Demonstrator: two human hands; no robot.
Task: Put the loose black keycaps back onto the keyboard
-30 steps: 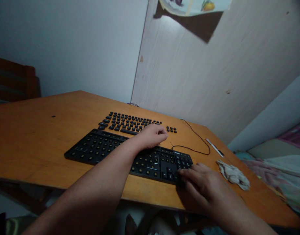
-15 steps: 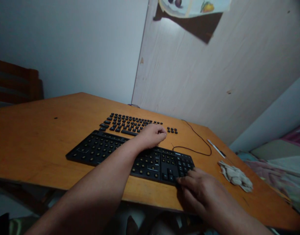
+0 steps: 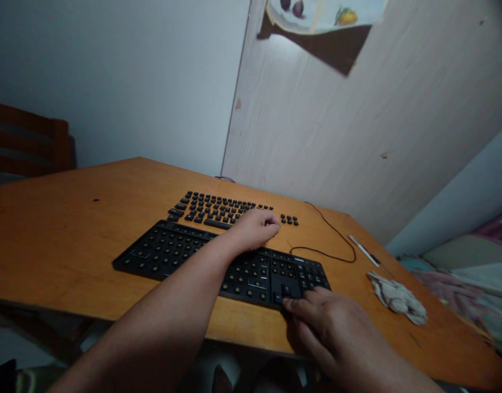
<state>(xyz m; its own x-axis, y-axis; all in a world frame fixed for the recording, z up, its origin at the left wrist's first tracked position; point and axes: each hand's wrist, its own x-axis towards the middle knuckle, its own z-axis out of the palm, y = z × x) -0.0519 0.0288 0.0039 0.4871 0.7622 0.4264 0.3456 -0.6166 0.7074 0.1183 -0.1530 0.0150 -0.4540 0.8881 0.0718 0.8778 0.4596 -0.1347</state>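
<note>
"Where's the keyboard (image 3: pixel 169 248)?"

"It's flat on the table (image 3: pixel 70 229), near the front edge. Lots of its bumps (image 3: pixel 154 268) have no key on top. The number keys (image 3: pixel 312 270) are on, and so are the arrow keys (image 3: pixel 277 298)."

"And the loose keys (image 3: pixel 218 224)?"

"They lie in rows behind the keyboard. A little bunch (image 3: pixel 289 220) sits on its own, more to the right."

"What's the right hand (image 3: pixel 336 322) doing?"

"Its fingers (image 3: pixel 299 307) are bent down by the arrow keys, at the front edge. I think this is the bit where it works on that corner. I can't tell if it's pinching a key, pushing one, or just touching."

"And the left hand (image 3: pixel 254 226)?"

"It's over the back edge, by the loose keys. The fingers are curled in, with the thumb close. I can't see if something's tucked inside."

"What would a good next move need?"

"Soft fingers, I think. The keys are small and close together, so the tips should stay on just one. If a key is going on, it must sit straight over its bump. If one is coming off, pull it straight up. And the left arm shouldn't bump those neat rows!"

"What's that on the right?"

"A black cord (image 3: pixel 328 255), a white stick (image 3: pixel 359 245) and a scrunched rag (image 3: pixel 398 299). Neither hand is on them."
</note>
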